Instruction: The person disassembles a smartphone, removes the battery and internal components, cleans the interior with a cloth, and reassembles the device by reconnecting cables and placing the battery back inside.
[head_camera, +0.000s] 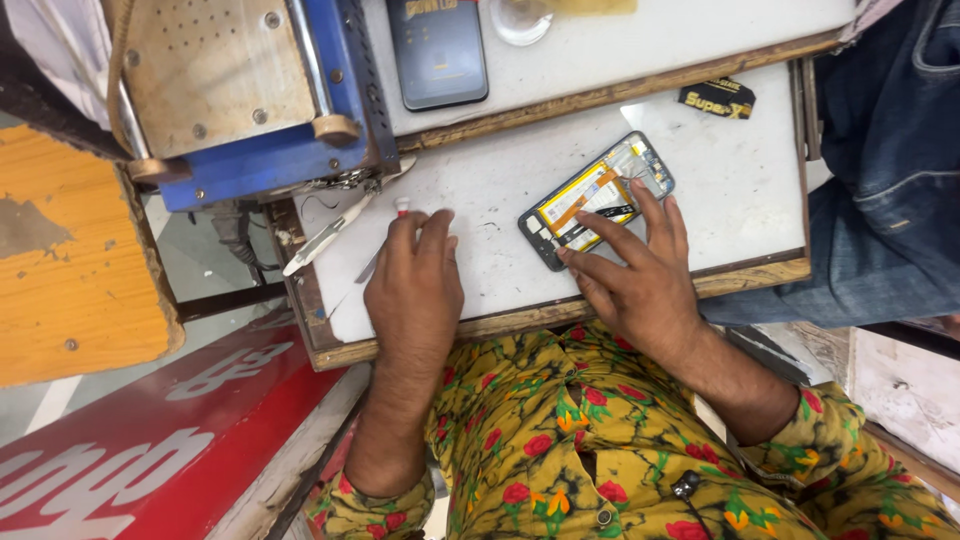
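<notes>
- Head view: the opened phone (596, 200) is lying back-off, its innards exposed, right of the frame's centre on the white work board (500, 180). It is looking light, thin and stiff but fragile, so it is probably best gripped by its long edges, clear of the ribbon cables.
- The right hand (630, 270) is resting spread on the phone, fingertips pressing, not clenching.
- The left hand (412, 285), at centre and well apart from the phone, is closing on a thin red-tipped tool (402, 208).
- White tweezers (325, 232) are lying just left of that hand.
</notes>
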